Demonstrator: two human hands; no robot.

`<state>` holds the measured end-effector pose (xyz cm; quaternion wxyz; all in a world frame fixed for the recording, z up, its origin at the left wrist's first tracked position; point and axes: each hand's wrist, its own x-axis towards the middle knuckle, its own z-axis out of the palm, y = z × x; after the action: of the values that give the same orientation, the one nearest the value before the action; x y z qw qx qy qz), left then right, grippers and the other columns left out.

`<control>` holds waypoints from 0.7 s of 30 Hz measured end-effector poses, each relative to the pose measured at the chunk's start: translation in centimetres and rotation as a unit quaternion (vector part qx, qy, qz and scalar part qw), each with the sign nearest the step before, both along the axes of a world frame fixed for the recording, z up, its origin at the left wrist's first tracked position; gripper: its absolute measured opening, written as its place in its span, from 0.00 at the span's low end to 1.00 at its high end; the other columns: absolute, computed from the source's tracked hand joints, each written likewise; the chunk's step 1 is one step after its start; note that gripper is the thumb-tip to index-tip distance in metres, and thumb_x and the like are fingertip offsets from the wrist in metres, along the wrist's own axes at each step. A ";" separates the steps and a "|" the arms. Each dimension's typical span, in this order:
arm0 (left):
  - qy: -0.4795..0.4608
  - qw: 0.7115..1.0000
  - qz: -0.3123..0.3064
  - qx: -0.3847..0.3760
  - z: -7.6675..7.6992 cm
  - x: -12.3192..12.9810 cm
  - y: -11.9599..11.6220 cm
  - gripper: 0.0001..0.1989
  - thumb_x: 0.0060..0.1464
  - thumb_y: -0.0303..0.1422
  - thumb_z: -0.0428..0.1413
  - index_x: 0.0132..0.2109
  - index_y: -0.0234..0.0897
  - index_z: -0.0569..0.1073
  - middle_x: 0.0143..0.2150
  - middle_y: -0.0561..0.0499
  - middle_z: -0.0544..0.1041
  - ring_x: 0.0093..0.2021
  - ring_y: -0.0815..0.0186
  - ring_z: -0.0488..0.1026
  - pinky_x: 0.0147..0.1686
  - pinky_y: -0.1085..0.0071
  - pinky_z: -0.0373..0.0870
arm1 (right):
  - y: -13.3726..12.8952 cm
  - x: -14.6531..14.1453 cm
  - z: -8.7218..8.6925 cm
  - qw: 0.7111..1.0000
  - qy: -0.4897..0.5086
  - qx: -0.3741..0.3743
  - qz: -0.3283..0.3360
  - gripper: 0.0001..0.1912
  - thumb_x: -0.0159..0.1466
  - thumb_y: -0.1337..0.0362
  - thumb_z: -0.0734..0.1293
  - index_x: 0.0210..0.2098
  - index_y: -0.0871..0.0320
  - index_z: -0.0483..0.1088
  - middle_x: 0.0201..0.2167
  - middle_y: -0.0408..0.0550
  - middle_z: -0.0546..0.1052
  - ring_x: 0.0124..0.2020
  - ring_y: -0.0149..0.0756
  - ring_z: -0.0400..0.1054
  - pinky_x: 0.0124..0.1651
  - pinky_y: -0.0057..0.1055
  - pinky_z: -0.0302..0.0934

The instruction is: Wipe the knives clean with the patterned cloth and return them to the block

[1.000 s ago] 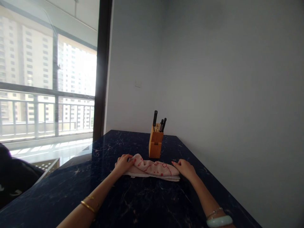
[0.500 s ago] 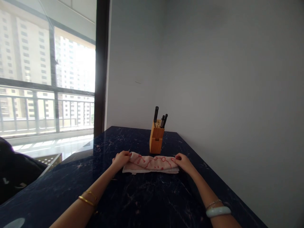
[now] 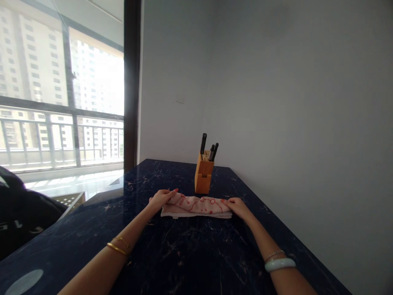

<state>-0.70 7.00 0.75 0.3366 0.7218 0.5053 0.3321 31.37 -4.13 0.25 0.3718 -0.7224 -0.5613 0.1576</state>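
Note:
A pink towel with red line drawings [image 3: 196, 205] lies folded in a long strip across the dark blue marbled table. My left hand [image 3: 162, 198] is closed on the towel's left end, thumb on top. At the right end, my right hand [image 3: 236, 205] pinches the cloth between thumb and fingers. Just behind the towel stands a wooden knife block [image 3: 203, 178], upright, with several black-handled knives [image 3: 204, 143] in its top. Neither hand touches the block.
The dark table [image 3: 190, 254] has a pale round spot [image 3: 24, 282] at its near left. A black bag-like object [image 3: 27, 213] sits beyond the left edge. Grey walls [image 3: 276, 102] rise behind and to the right, and a large window [image 3: 98, 90] is at the left.
The whole view has shifted slightly, so the block and towel sit a little higher. My left thumb has extended further over the towel's top edge. Both hands remain at its ends.

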 end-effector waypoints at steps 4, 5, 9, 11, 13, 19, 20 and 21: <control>-0.009 0.999 -0.038 -0.003 -0.3 0.2 0.3 0.15 0.38 0.44 0.53 0.20 0.36 0.67 0.17 0.57 0.64 0.25 0.66 0.65 0.25 0.73 0.58 | 0.0 0.0 0.0 1.000 -0.001 0.004 -0.010 0.18 0.50 0.50 0.63 0.19 0.59 0.66 0.13 0.39 0.64 0.19 0.29 0.58 0.22 0.25 0.49; -0.012 0.999 -0.047 -0.003 -0.3 0.2 0.5 0.14 0.38 0.43 0.53 0.19 0.36 0.66 0.17 0.57 0.64 0.25 0.66 0.65 0.25 0.74 0.58 | 0.0 0.0 0.0 1.000 -0.002 0.004 -0.014 0.17 0.50 0.50 0.62 0.19 0.59 0.67 0.13 0.40 0.65 0.19 0.30 0.59 0.22 0.25 0.49; -0.023 0.996 -0.085 -0.002 0.3 -0.7 0.8 0.12 0.38 0.41 0.51 0.21 0.36 0.65 0.18 0.57 0.63 0.26 0.67 0.63 0.26 0.74 0.58 | 0.0 0.2 0.0 1.000 -0.007 0.003 -0.027 0.16 0.50 0.51 0.62 0.21 0.59 0.69 0.15 0.41 0.67 0.21 0.32 0.62 0.24 0.25 0.51; -0.022 0.994 -0.106 -0.003 0.8 -1.4 0.6 0.12 0.39 0.41 0.50 0.22 0.36 0.66 0.20 0.57 0.64 0.27 0.67 0.64 0.28 0.74 0.59 | 0.0 0.4 0.0 0.999 -0.009 0.001 -0.033 0.16 0.50 0.51 0.62 0.21 0.59 0.69 0.16 0.41 0.68 0.22 0.32 0.62 0.25 0.25 0.51; -0.012 0.992 -0.128 -0.007 1.2 -2.0 0.3 0.12 0.39 0.41 0.50 0.22 0.36 0.67 0.21 0.56 0.65 0.28 0.67 0.64 0.29 0.74 0.59 | 0.0 0.5 0.0 0.999 -0.011 -0.003 -0.038 0.16 0.50 0.51 0.62 0.21 0.59 0.69 0.16 0.41 0.69 0.22 0.32 0.63 0.25 0.25 0.51; 0.068 0.979 -0.188 -0.045 1.5 -3.5 -0.1 0.11 0.34 0.39 0.57 0.18 0.36 0.68 0.16 0.58 0.63 0.23 0.70 0.62 0.25 0.75 0.56 | 0.0 0.7 -0.1 0.998 -0.019 -0.029 -0.051 0.16 0.50 0.51 0.63 0.19 0.58 0.68 0.15 0.42 0.69 0.22 0.34 0.64 0.24 0.26 0.52; 0.082 0.976 -0.195 -0.051 1.4 -3.7 0.0 0.11 0.33 0.39 0.58 0.18 0.35 0.69 0.16 0.58 0.64 0.22 0.70 0.62 0.25 0.75 0.57 | -0.1 0.8 -0.1 0.998 -0.021 -0.035 -0.054 0.16 0.51 0.51 0.63 0.19 0.58 0.68 0.15 0.43 0.69 0.23 0.34 0.64 0.24 0.26 0.52; 0.093 0.974 -0.198 -0.055 1.3 -3.8 0.0 0.12 0.33 0.40 0.58 0.19 0.35 0.70 0.17 0.57 0.65 0.22 0.69 0.62 0.24 0.74 0.57 | -0.1 0.9 -0.1 0.997 -0.023 -0.039 -0.058 0.17 0.51 0.50 0.62 0.19 0.58 0.68 0.15 0.43 0.70 0.23 0.34 0.65 0.25 0.26 0.52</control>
<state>-4.50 7.05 2.07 0.3863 0.8157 0.3989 0.1620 32.26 -4.21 0.16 0.3385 -0.7715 -0.5200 0.1408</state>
